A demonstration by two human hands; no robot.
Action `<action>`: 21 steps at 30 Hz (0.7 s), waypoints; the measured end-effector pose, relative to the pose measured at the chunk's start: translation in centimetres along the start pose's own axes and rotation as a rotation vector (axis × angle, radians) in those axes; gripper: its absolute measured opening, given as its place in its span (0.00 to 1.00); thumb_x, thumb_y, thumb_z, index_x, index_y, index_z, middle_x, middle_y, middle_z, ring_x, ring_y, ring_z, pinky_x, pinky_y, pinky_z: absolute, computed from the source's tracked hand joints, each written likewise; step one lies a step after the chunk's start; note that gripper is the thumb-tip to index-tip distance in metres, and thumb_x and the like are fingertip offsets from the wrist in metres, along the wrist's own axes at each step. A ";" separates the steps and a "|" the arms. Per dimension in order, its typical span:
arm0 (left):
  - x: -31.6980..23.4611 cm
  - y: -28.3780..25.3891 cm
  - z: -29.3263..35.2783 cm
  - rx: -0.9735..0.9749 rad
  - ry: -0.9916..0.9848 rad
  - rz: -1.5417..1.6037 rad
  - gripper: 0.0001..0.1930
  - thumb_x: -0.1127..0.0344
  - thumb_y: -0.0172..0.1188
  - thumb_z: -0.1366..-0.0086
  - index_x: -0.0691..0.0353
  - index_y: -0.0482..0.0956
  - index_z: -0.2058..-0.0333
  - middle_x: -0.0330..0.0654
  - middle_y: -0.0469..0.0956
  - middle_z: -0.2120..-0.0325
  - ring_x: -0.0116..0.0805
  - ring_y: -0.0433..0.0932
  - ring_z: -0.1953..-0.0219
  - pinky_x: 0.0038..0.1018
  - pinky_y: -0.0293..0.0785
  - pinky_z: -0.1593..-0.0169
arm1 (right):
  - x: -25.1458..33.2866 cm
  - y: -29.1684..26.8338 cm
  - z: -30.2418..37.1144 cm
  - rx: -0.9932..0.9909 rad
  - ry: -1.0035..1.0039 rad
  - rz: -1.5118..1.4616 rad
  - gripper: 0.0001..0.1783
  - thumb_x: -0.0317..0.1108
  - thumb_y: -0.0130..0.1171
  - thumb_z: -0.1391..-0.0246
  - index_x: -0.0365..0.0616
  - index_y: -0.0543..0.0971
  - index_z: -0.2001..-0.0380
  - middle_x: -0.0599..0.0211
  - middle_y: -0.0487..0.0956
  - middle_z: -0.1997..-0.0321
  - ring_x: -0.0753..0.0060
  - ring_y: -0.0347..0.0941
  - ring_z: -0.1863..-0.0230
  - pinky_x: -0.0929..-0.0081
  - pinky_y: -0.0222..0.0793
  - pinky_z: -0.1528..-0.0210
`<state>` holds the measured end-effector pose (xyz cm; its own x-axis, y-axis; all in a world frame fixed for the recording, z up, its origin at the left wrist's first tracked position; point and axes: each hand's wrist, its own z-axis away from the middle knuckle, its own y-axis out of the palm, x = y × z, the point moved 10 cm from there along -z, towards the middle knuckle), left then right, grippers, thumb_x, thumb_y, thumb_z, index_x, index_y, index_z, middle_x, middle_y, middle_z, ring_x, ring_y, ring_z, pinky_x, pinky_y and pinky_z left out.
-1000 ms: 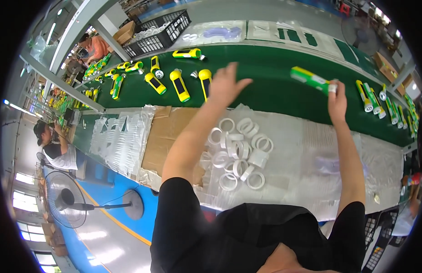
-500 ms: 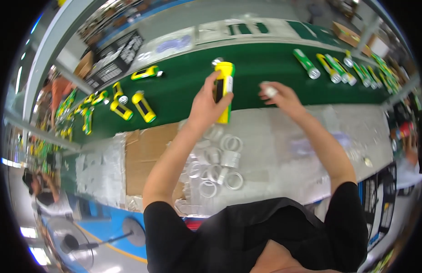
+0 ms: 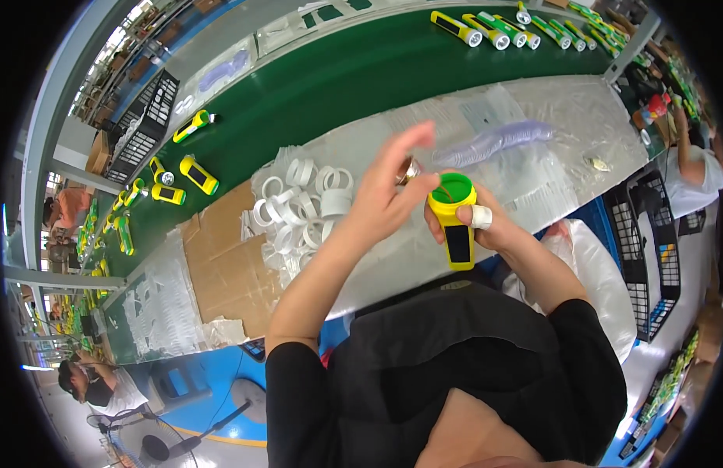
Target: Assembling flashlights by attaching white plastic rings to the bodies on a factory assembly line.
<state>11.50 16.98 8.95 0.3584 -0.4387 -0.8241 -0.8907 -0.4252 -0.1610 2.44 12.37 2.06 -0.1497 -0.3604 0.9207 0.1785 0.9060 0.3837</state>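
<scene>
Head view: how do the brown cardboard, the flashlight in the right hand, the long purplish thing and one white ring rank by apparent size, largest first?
1. Brown cardboard
2. Flashlight and long purplish thing: too alike to rank
3. White ring

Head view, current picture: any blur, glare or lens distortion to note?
Head view: the left hand is partly motion-blurred, while the yellow flashlight body in the right hand looks fairly crisp; head view: plastic sheeting shows a sheen; head view: fisheye bends the green work surface, corners black.
</scene>
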 end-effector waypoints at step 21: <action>-1.6 -3.1 4.3 -0.286 0.150 -0.298 0.11 0.71 0.69 0.47 0.64 0.80 0.65 0.43 0.79 0.68 0.36 0.77 0.67 0.28 0.71 0.67 | -7.2 1.5 2.6 -0.171 0.292 -0.543 0.39 0.72 0.42 0.44 0.43 0.73 0.56 0.59 0.75 0.72 0.62 0.72 0.78 0.63 0.69 0.71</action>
<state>12.47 22.42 8.38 0.6432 -0.3655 -0.6728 -0.6370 -0.7430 -0.2053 1.28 16.89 -4.12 0.0039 -0.8254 0.5645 0.3083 0.5380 0.7845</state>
